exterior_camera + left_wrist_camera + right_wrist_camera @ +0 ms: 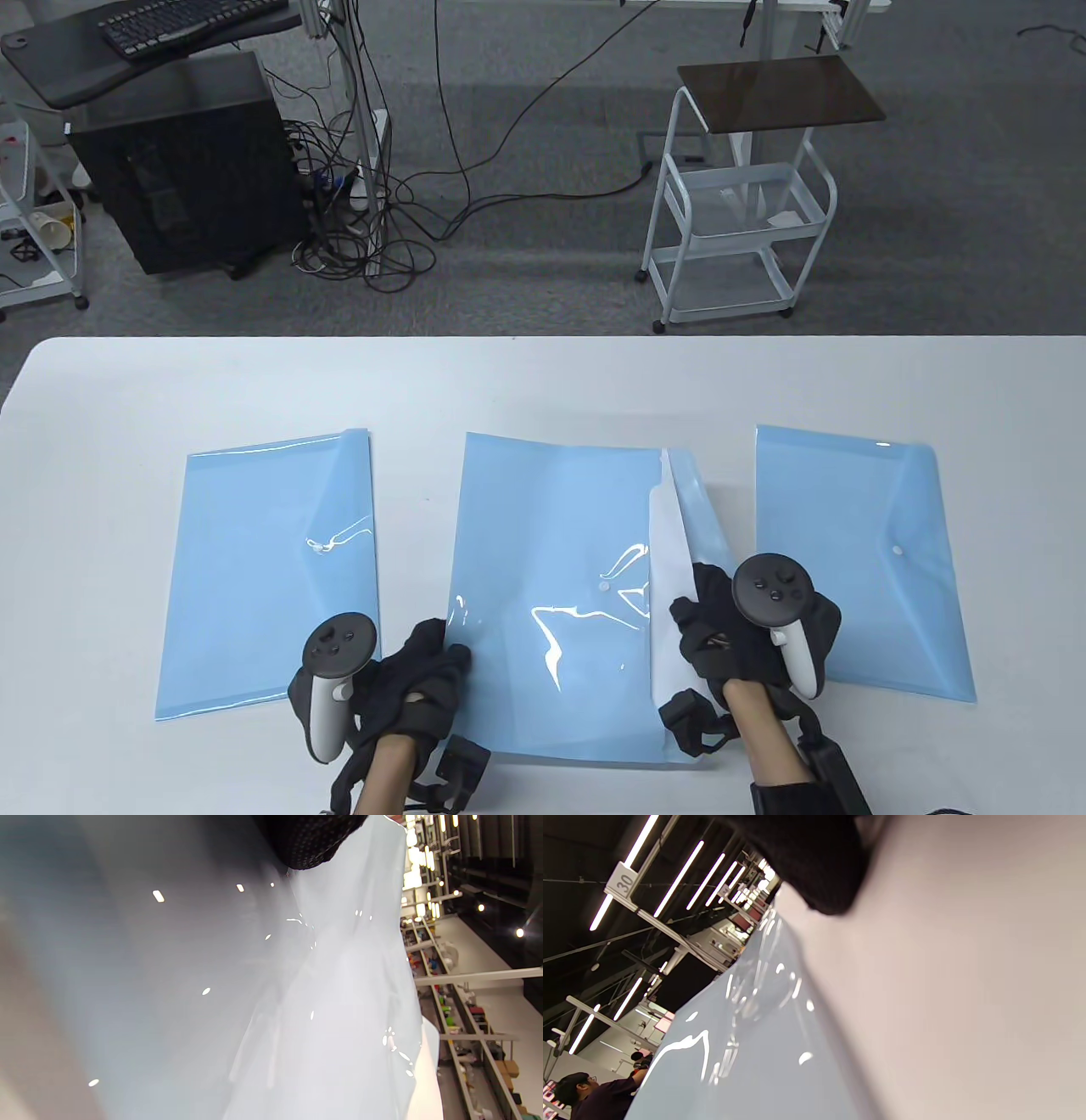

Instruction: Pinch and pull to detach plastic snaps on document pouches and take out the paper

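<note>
Three blue document pouches lie side by side on the white table [543, 382]. The middle pouch [551, 594] has its flap [700, 509] folded open at its right end. A white sheet of paper [666, 552] sticks out from under that flap. My right hand [700, 624] pinches the paper's near part; the right wrist view shows the glove [814, 861] against the paper [967, 984] beside the pouch [755, 1052]. My left hand [428, 666] grips the middle pouch's near left edge, and a fingertip [309, 840] shows on the pouch [339, 984]. The pouch's snap [604, 586] lies bare.
The left pouch [271, 569] and the right pouch [857, 552] lie flat with flaps down; the right one's snap [898, 551] shows. Beyond the table's far edge stand a white cart [738, 212], a black computer tower [182, 161] and floor cables [382, 221].
</note>
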{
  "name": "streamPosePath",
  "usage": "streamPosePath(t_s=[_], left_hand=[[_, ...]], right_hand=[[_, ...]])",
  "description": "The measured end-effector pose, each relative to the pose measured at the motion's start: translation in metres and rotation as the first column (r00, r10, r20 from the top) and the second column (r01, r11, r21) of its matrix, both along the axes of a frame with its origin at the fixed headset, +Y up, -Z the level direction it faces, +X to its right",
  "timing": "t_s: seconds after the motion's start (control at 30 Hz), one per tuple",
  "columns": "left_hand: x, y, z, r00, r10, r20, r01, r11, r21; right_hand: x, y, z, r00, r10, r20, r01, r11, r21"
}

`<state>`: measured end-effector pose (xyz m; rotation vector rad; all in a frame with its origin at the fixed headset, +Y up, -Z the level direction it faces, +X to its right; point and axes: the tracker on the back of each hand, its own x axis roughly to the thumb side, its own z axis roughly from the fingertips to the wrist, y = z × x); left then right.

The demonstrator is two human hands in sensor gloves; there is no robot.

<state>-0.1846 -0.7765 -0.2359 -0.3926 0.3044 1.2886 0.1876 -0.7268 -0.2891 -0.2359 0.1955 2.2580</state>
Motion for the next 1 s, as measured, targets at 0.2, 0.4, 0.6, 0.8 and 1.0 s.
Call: streamPosePath(t_s=[0.2, 0.4, 0.6, 0.8, 1.0], left_hand=[[-0.009, 0.003, 0.001, 0.999, 0.019, -0.037, -0.019, 1.000, 0.015], [-0.019, 0.004, 0.000, 0.997, 0.020, -0.069, -0.019, 1.000, 0.013], [-0.023, 0.005, 0.000, 0.997, -0.015, -0.078, 0.016, 1.000, 0.007], [-0.023, 0.005, 0.000, 0.996, -0.008, -0.085, 0.008, 1.000, 0.000], [-0.024, 0.006, 0.001, 0.996, 0.014, -0.088, -0.014, 1.000, -0.008]], right_hand=[[0.021, 0.004, 0.000, 0.998, -0.055, 0.039, 0.055, 0.998, 0.002], [0.059, 0.034, -0.001, 0.993, -0.027, 0.113, 0.023, 0.999, 0.035], [0.106, 0.071, 0.000, 0.970, 0.020, 0.242, -0.044, 0.994, 0.095], [0.150, 0.088, -0.001, 0.931, 0.064, 0.359, -0.116, 0.985, 0.126], [0.164, 0.069, -0.015, 0.927, 0.095, 0.362, -0.138, 0.986, 0.094]])
